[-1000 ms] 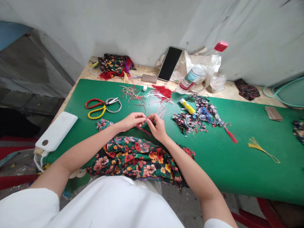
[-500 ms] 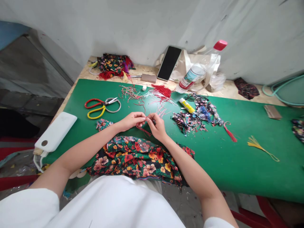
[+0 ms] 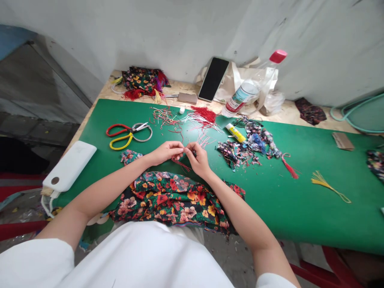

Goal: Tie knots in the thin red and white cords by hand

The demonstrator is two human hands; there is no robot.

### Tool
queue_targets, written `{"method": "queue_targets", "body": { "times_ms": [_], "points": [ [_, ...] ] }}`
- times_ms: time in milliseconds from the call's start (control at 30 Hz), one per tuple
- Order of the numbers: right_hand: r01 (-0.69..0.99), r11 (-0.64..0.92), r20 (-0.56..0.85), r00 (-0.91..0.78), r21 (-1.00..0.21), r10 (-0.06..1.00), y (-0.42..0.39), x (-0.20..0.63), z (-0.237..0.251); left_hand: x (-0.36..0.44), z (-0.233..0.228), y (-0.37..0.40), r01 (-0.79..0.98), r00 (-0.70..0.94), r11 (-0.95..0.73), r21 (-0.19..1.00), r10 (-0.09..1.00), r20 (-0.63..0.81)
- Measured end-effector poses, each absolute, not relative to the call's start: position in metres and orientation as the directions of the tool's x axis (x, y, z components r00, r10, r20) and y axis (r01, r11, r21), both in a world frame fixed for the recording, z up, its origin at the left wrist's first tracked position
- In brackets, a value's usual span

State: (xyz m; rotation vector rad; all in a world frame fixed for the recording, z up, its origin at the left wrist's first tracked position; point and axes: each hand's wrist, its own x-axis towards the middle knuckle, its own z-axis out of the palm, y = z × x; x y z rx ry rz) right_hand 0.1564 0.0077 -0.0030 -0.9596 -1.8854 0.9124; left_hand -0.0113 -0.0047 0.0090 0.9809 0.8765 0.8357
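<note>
My left hand and my right hand meet fingertip to fingertip over the green mat. Both pinch a thin bundle of red threads that trails down from the fingers. Just below my wrists lies a folded piece of dark floral fabric. More loose red and white threads are scattered on the mat just beyond my hands.
Scissors with red and yellow handles lie at the left, a white power bank at the mat's left edge. Fabric scraps, a yellow glue stick, a red tassel and a yellow tassel lie right. A phone and bottle lean at the back.
Nothing has visibly changed in the hands or the threads; only the view has shifted very slightly.
</note>
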Motion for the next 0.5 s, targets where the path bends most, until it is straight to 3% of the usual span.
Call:
{"method": "queue_targets", "body": {
  "times_ms": [300, 500],
  "points": [
    [0.268, 0.429, 0.315, -0.379, -0.862, 0.870, 0.0072, 0.1556, -0.0014, -0.0122, 0.0087, -0.0054, -0.171, 0.409, 0.320, 0.932, 0.883, -0.228],
    [0.342, 0.462, 0.308, -0.417, -0.818, 0.855, 0.0078, 0.1575, -0.0007, -0.0096, 0.0116, -0.0049, -0.268, 0.364, 0.368, 0.891, 0.894, -0.260]
  ]
}}
